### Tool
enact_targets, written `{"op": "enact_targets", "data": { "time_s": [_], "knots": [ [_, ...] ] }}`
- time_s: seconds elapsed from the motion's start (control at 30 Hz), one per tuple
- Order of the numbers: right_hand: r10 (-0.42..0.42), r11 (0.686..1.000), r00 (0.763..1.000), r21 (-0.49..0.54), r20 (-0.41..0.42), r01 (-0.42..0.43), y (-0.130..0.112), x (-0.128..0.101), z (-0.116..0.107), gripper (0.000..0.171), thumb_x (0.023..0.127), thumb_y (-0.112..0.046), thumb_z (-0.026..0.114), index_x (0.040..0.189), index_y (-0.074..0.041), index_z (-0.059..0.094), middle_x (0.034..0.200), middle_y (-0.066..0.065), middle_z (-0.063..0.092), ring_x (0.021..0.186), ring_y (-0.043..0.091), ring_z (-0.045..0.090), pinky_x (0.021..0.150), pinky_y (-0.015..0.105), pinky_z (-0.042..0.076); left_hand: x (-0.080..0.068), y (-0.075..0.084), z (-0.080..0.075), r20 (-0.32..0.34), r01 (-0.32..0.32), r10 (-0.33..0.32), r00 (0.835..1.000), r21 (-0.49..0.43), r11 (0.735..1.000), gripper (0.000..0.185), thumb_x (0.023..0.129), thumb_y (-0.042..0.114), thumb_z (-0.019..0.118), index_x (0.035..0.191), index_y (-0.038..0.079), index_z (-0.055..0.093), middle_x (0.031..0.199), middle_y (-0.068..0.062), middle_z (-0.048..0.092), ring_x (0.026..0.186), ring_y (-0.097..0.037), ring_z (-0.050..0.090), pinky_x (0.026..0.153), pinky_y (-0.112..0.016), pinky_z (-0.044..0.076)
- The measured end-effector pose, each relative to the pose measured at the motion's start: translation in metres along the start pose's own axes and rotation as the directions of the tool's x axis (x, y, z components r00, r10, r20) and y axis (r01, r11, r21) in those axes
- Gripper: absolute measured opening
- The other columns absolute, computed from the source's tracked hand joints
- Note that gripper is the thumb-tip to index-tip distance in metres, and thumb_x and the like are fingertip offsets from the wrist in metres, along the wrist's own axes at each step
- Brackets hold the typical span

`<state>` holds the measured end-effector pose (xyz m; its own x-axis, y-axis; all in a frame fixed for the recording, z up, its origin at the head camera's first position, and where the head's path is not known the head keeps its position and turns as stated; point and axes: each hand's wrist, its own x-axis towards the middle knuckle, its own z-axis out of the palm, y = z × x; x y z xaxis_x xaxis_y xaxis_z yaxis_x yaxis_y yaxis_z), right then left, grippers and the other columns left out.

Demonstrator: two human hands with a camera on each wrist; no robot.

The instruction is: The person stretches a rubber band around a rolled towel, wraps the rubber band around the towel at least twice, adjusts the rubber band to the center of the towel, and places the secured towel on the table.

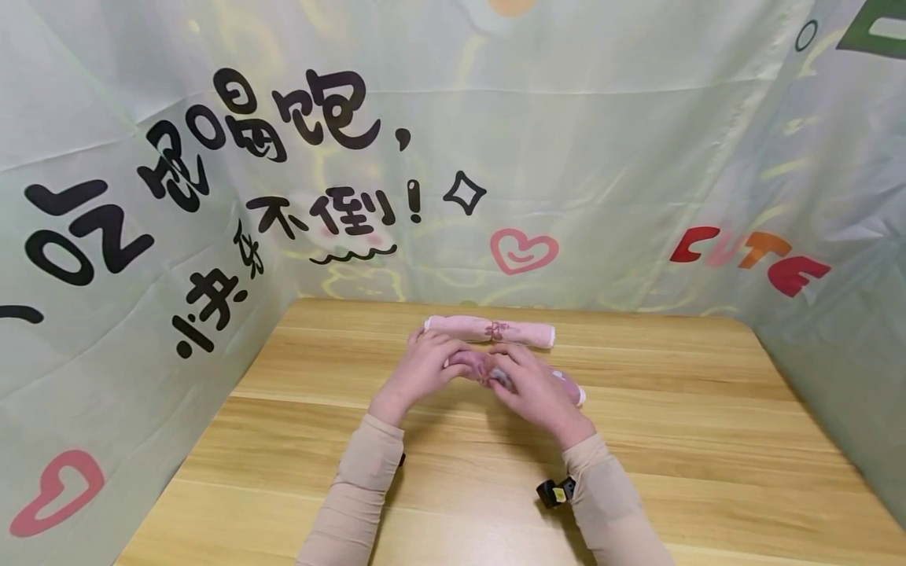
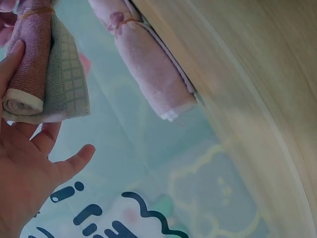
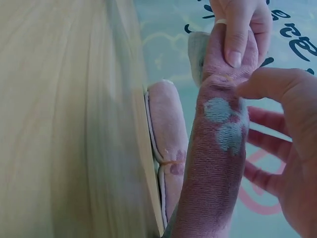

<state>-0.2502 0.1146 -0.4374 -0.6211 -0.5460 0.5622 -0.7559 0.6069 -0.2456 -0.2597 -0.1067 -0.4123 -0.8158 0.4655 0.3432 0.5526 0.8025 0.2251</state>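
A mauve rolled towel with pale blue spots is in my two hands above the table. My left hand grips one end, its thumb on the roll and its fingers behind. Around the middle runs a thin rubber band. Close to that band, my right hand holds the roll between its thumb and fingers. A loose green checked flap of the towel hangs beside the roll in the left wrist view. Behind it lies a light pink rolled towel, banded at its middle.
The wooden table reaches back to a fabric backdrop with printed lettering and hearts, which also stands along both sides. A black wrist device is beside the right sleeve.
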Motion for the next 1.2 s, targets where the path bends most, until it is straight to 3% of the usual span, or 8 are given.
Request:
{"op": "enact_targets", "data": {
  "time_s": [0.1,0.23,0.43,0.7,1.2],
  "knots": [
    [-0.072,0.997,0.997,-0.032,-0.042,0.071,-0.003,0.001,0.003,0.015,0.082,-0.014,0.075,0.096,-0.016,0.069,0.121,0.008,0.063,0.115,0.027,0.058,0.097,0.046,0.049,0.0,-0.002,-0.001,0.007,0.012,-0.012,1.0,0.002,1.0,0.028,0.091,0.04,0.065,0.111,0.021,0.068,0.117,0.0,0.07,0.121,-0.026,0.057,0.113,-0.061,0.028],
    [-0.099,0.99,0.995,-0.107,-0.026,0.096,-0.009,0.002,0.007,0.018,0.082,-0.016,0.076,0.099,-0.019,0.072,0.123,0.007,0.062,0.114,0.027,0.059,0.096,0.048,0.05,-0.001,-0.003,-0.003,0.023,0.021,-0.021,1.0,-0.016,1.0,0.026,0.094,0.04,0.061,0.11,0.022,0.069,0.117,0.001,0.07,0.122,-0.025,0.057,0.111,-0.059,0.031],
    [-0.035,0.99,0.999,-0.139,0.004,0.036,-0.017,0.002,0.011,0.024,0.078,-0.016,0.08,0.1,-0.02,0.073,0.124,0.009,0.063,0.114,0.029,0.059,0.092,0.051,0.052,-0.001,-0.004,-0.006,0.073,0.029,-0.024,0.997,-0.063,0.998,0.027,0.094,0.038,0.061,0.112,0.02,0.07,0.119,0.001,0.07,0.125,-0.028,0.056,0.111,-0.06,0.029],
    [0.042,0.99,0.998,-0.136,0.043,-0.036,-0.021,0.002,0.015,0.018,0.08,-0.015,0.077,0.097,-0.019,0.073,0.12,0.009,0.065,0.11,0.028,0.061,0.089,0.046,0.054,-0.001,-0.005,-0.005,0.148,0.021,-0.014,0.989,-0.045,0.999,0.024,0.096,0.039,0.058,0.109,0.024,0.072,0.117,0.008,0.07,0.124,-0.023,0.055,0.11,-0.059,0.031],
    [0.079,0.981,0.993,-0.186,0.085,-0.062,-0.024,0.001,0.017,0.018,0.077,-0.015,0.079,0.083,-0.017,0.062,0.117,0.012,0.064,0.102,0.031,0.06,0.082,0.048,0.055,-0.001,-0.004,-0.007,0.17,0.016,-0.009,0.985,-0.04,0.999,0.023,0.096,0.039,0.059,0.107,0.024,0.072,0.114,0.006,0.072,0.122,-0.023,0.055,0.111,-0.059,0.031]
  ]
}}
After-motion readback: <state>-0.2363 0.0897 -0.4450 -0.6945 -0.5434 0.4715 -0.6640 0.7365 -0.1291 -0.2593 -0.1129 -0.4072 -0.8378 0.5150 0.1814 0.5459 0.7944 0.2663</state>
